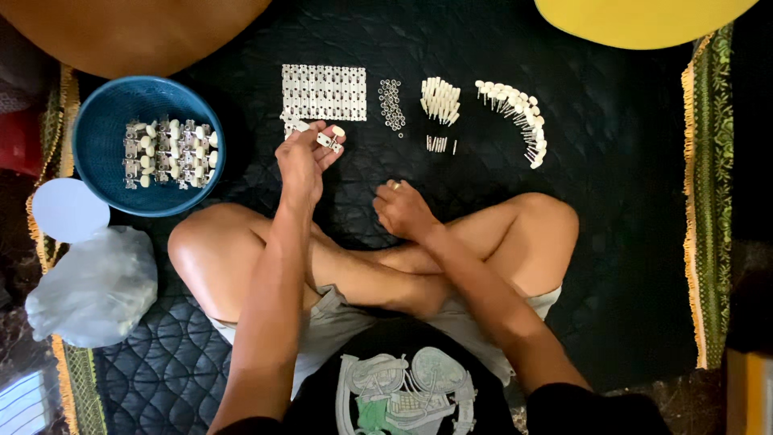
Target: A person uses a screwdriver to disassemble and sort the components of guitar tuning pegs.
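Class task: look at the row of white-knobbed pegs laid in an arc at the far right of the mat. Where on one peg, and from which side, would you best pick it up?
Probably by the white knob, coming from above on the arc's outer side. On the white-knobbed pegs the knobs are the broadest parts and line the outer edge, while the thin metal shafts point inward, close together. The right hand rests nearest.

The left hand is gripping a small metal plate with a cream knob above the black quilted mat, while the right hand is resting closed near the knee.
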